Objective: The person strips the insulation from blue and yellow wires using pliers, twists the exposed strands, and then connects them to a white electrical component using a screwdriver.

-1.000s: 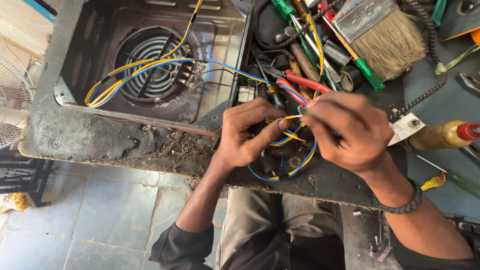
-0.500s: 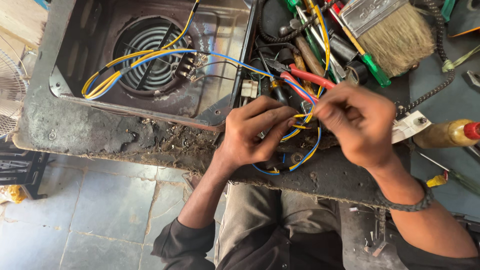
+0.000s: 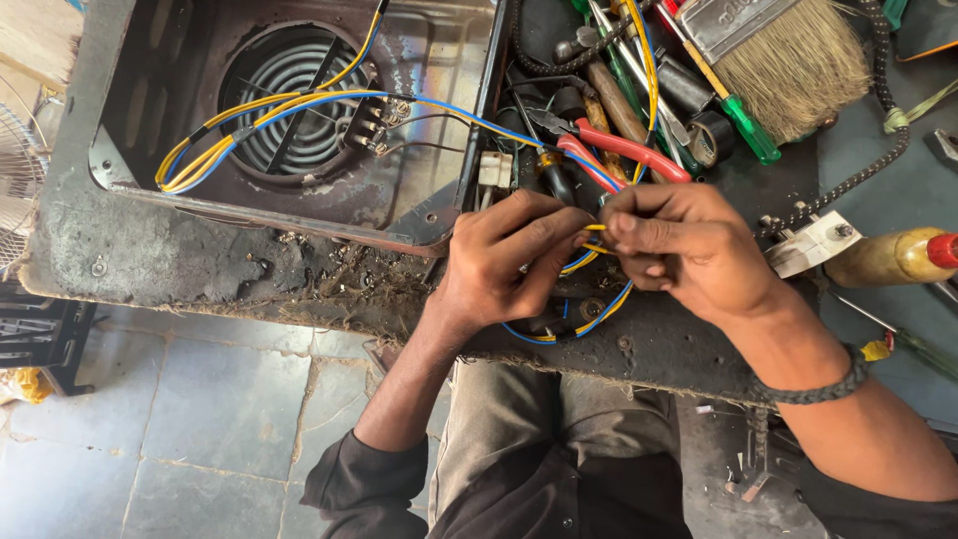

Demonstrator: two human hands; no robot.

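Between the hands, left fingers and right fingers apparently pinch half-hidden yellow wire.

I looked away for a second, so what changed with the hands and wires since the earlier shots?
Little changed. The right hand slid slightly left toward the left hand, fingertips now meeting on the yellow and blue wires. Both kept hold; pliers and brush stayed put.
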